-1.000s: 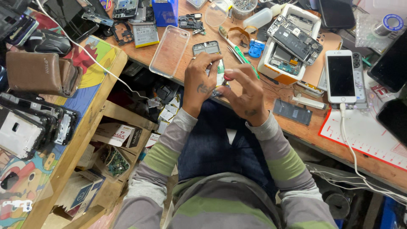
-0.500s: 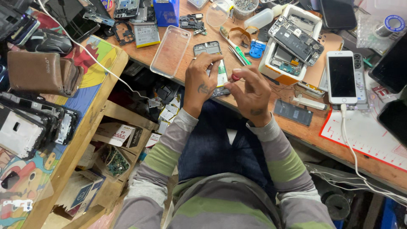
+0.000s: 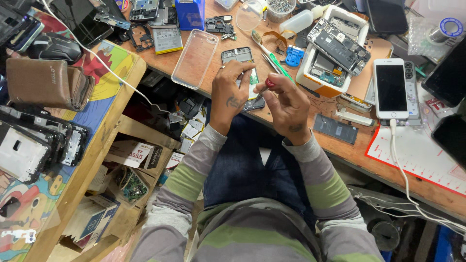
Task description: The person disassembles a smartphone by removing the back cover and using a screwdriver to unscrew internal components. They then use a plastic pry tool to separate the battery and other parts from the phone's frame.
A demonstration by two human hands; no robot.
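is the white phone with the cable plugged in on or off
Off, as far as shows: the white smartphone lies face up on the wooden workbench with a uniformly black screen, white cable attached.

The left hand point(image 3: 234, 94) covers the lower half of the opened phone point(image 3: 241, 60), so its lower end stays unseen. The right hand point(image 3: 285, 103) hides most of the red-tipped screwdriver point(image 3: 268, 83); its tip cannot be made out. The small parts in the round tub point(image 3: 280, 7) are too tiny to tell. The picture's right edge cuts off a dark screen point(image 3: 451, 73).
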